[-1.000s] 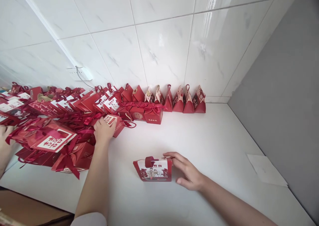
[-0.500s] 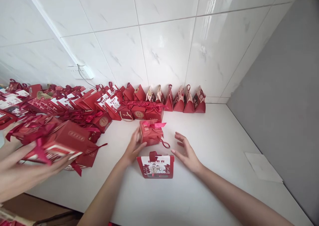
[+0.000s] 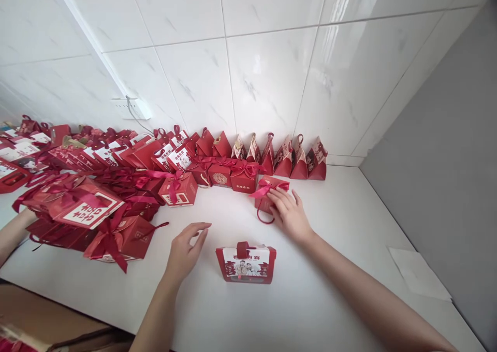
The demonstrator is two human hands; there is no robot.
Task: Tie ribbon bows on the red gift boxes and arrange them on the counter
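My right hand point(image 3: 289, 215) has its fingers around the near right side of a small red gift box point(image 3: 264, 203), which has a pink ribbon bow on top and a dark red cord loop hanging in front. This box stands at the right end of a short row of ribboned red boxes point(image 3: 244, 182). Empty, with thumb and fingers apart, my left hand point(image 3: 186, 251) hovers over the white table. Between my forearms a red and white gift box point(image 3: 248, 264) stands alone, with a ribbon handle and a printed couple on its front.
Triangular red boxes point(image 3: 283, 159) line the tiled wall. At left lie heaped ribboned boxes point(image 3: 120, 238), with another person's arm point(image 3: 15, 233) behind them. White paper point(image 3: 418, 272) lies at right by the grey panel point(image 3: 446, 134). An open cardboard box point(image 3: 50, 316) is below the table edge.
The ribboned box has gone right and back to the row's end, with my right hand on it. My left hand has left it and drawn back. The other person's hand has released the left pile.
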